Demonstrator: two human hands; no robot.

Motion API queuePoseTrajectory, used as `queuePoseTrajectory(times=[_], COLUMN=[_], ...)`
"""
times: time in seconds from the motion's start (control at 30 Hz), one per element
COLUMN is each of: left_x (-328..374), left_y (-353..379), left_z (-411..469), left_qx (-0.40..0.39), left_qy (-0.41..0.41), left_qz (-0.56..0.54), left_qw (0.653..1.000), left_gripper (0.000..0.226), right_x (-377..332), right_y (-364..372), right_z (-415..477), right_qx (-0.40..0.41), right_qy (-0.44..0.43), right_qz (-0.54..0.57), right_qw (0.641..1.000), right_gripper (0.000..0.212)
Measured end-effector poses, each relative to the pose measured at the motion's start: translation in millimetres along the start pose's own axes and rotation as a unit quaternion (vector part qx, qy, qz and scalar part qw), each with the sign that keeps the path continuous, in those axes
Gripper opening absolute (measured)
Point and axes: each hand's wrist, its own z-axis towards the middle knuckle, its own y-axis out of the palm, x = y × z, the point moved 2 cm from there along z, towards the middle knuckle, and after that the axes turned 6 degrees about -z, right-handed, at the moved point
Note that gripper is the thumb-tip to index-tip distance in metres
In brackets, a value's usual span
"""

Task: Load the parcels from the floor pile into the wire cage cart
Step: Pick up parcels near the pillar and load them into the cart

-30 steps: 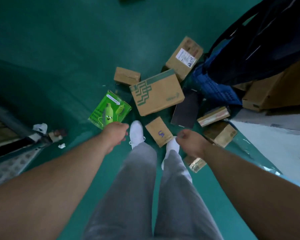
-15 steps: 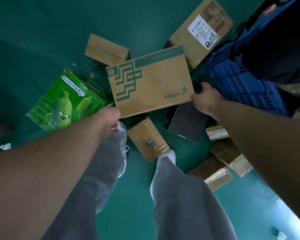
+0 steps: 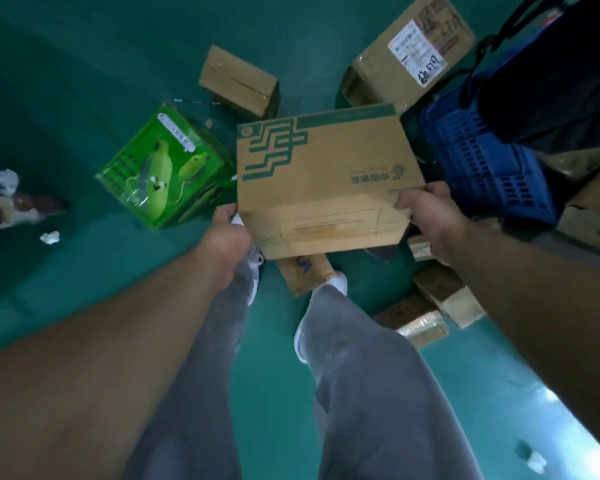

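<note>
My left hand (image 3: 227,233) and right hand (image 3: 426,213), free a moment ago, now clamp the green-printed carton (image 3: 326,168) by its near corners. It tilts up just left of the blue crate (image 3: 482,161) — ready to carry.

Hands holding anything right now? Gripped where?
Yes: both hands hold the green-printed cardboard box, left hand at its near left corner, right hand at its near right corner.

A parcel depot: taped cartons (image 3: 409,57) strewn on a green painted floor (image 3: 84,64) beside a blue crate (image 3: 482,161).
</note>
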Motion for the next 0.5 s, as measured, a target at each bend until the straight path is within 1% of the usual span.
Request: queuePoseTrajectory(times=[0.07,0.17,0.3,0.4,0.5], left_x=[-9,-27,-46,-57,-75], left_y=[-20,-51,-94,-138,-181], left_z=[-55,-138,-263,-345,-394], left_qx=[0.006,-0.003,0.023,0.041,0.077], left_qy=[0.012,0.006,0.012,0.009,0.036], left_qz=[0.039,0.004,-0.031,-0.087,-0.149], left_qw=[0.999,1.0,0.999,0.995,0.985], left_gripper=[0.057,0.071,0.064,0.073,0.073], right_x=[5,11,14,0,-10], right_y=[-17,-44,-66,-58,-33], right_z=[-58,-144,-244,-315,-361], right_qx=[-0.004,-0.009,-0.046,-0.094,-0.124], right_qy=[-0.007,-0.014,-0.031,-0.067,-0.11], right_qz=[-0.006,-0.032,-0.07,-0.088,-0.112], right_qw=[1.0,0.999,0.996,0.989,0.98], right_gripper=[0.043,0.042,0.045,0.051,0.063])
